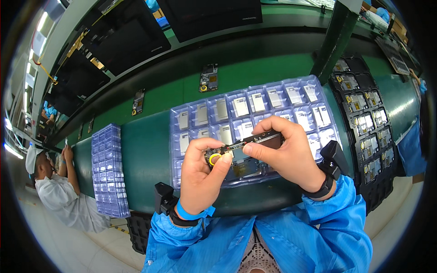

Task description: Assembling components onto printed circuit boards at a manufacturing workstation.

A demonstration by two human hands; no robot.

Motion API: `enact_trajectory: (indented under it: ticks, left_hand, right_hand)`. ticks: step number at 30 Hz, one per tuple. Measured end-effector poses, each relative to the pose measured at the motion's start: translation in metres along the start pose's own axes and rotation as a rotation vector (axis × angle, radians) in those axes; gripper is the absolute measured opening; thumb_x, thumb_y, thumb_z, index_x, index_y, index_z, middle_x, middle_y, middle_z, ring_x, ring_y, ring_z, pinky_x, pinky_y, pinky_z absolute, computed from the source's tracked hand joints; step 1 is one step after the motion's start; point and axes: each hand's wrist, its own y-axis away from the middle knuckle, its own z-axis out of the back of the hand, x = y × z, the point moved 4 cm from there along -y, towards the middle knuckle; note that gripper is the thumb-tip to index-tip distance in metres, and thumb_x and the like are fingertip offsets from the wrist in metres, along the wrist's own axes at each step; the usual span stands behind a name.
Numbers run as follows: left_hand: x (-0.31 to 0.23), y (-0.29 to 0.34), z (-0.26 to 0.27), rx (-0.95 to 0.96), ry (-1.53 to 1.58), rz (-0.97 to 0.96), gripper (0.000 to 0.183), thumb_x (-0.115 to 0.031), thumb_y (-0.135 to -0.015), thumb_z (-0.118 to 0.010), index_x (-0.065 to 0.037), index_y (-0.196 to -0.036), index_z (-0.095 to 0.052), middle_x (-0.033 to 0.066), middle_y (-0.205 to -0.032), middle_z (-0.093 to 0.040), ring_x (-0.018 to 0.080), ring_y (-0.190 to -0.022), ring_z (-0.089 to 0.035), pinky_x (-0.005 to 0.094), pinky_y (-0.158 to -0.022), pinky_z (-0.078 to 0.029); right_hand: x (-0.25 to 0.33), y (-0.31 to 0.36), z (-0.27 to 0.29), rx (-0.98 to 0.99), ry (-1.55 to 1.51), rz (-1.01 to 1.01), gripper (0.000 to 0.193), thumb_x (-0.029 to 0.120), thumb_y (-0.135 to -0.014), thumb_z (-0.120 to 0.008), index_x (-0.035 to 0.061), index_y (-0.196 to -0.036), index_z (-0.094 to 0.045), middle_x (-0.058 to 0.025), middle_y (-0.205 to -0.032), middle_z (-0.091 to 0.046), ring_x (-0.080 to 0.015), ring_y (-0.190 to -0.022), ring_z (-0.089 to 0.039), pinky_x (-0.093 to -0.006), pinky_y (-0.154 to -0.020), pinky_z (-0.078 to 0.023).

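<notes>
Over the front of a clear plastic tray [172,157], my left hand [200,175] and my right hand [287,152] hold a phone-type circuit board [236,146] between them. My left fingers and thumb pinch the end with a yellow ring [212,156]. The right thumb and fingers grip the opposite, darker end. The board is tilted, and the fingers cover parts of it. Just below it, another board-like piece [246,169] shows over the tray; whether it joins the held board I cannot tell. Silvery metal shield plates [240,106] lie in the tray's compartments.
A stack of clear trays [109,170] stands at the left. Black trays of boards [371,136] lie at the right, beyond a green post [337,41]. Loose boards [209,78] rest on the green strip behind, below dark monitors [209,18]. Another person [59,186] sits far left.
</notes>
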Motion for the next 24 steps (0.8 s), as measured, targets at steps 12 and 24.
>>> enact_trajectory:
  ticks: [12,24]
  left_hand:
    - [-0.009,-0.002,-0.009,-0.031,0.016,0.006,0.037,0.006,-0.081,-0.053,-0.004,-0.111,-0.035,0.0088,-0.089,-0.056,0.0071,-0.076,-0.052,0.0193,-0.065,-0.042]
    - [-0.034,-0.020,-0.016,0.020,-0.050,-0.113,0.040,0.006,-0.082,-0.053,-0.002,-0.115,-0.032,0.0124,-0.097,-0.054,0.0115,-0.086,-0.053,0.0224,-0.075,-0.044]
  right_hand:
    - [0.008,-0.002,0.003,-0.038,0.029,0.181,0.023,0.004,-0.063,-0.075,-0.0026,-0.078,-0.058,-0.0092,-0.078,-0.055,-0.0145,-0.070,-0.060,-0.0241,-0.062,-0.051]
    - [0.005,-0.004,0.022,0.019,-0.360,-0.015,0.043,0.004,-0.074,-0.068,0.0035,-0.108,-0.042,-0.0103,-0.091,-0.059,-0.0126,-0.079,-0.059,-0.0240,-0.061,-0.050]
